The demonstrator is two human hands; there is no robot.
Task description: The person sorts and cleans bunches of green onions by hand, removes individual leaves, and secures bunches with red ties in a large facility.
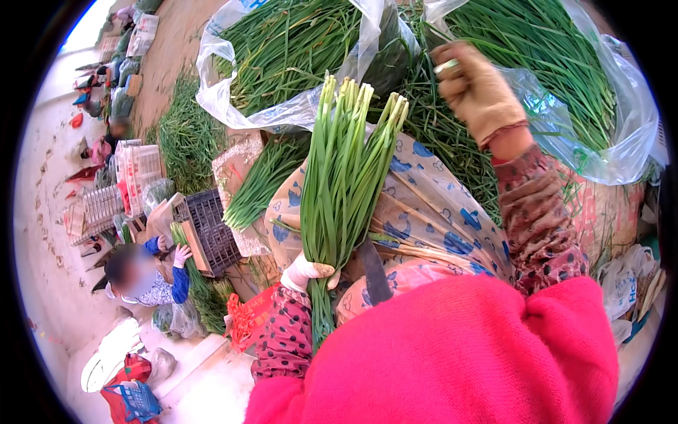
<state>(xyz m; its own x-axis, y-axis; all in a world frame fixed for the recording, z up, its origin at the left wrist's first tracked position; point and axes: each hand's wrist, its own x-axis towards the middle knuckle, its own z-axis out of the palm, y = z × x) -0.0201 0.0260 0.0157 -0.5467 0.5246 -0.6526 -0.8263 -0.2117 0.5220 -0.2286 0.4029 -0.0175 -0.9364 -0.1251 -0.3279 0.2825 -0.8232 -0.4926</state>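
My left hand (pixel 307 271), in a pale glove, grips a thick bunch of garlic chives (pixel 341 180) near the leafy end, with the pale cut stem ends pointing away from me. My right hand (pixel 466 85), in a tan glove, is raised to the right of the bunch with its fingers curled; whether anything thin is between them cannot be told. Under the bunch lies an apron (pixel 455 212) with blue figures, across my lap. Some loose pale stalks (pixel 429 252) rest on it. A smaller pile of chives (pixel 265 185) lies on a patterned block to the left.
Open plastic bags of green leaves stand ahead at left (pixel 291 47) and right (pixel 540 63), with loose leaves (pixel 445 148) between them. Left are a dark plastic crate (pixel 212 230), red ties (pixel 241 320) and a co-worker (pixel 143 273) holding greens. A plastic bag (pixel 625 281) lies at right.
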